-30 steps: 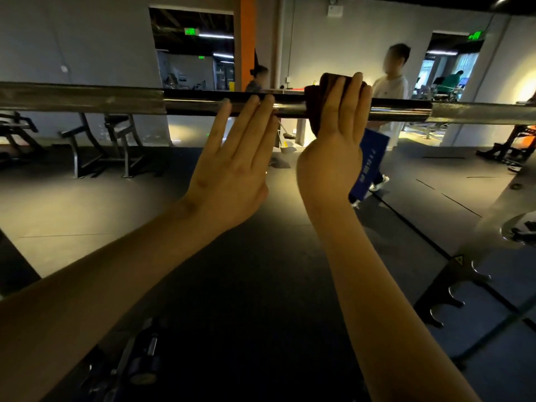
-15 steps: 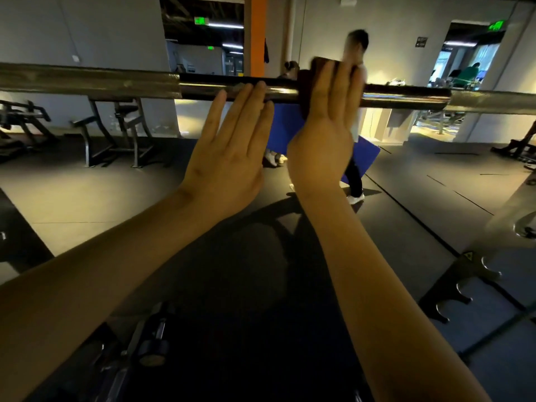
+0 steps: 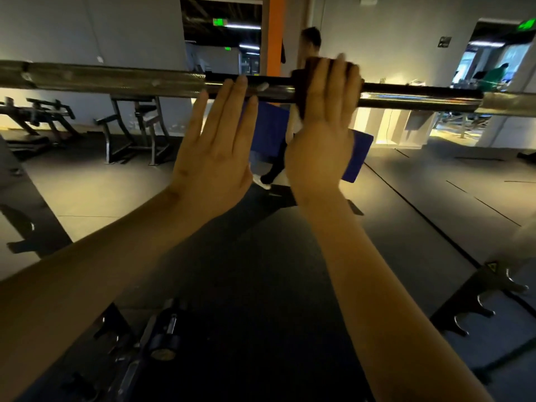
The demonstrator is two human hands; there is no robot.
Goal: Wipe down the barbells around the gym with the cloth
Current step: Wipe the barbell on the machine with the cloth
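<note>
1. The wiping step is in hand: the right hand [image 3: 322, 140] lies flat, fingers straight, pressing the dark cloth [image 3: 300, 91] against the barbell [image 3: 116, 79].
2. Just beside it, the left hand [image 3: 214, 158] is flat too, fingertips resting on the barbell, holding nothing.
3. Next, I'd judge, the cloth must slide along the barbell away from the left hand, with firm pressure so it doesn't slip off.
</note>
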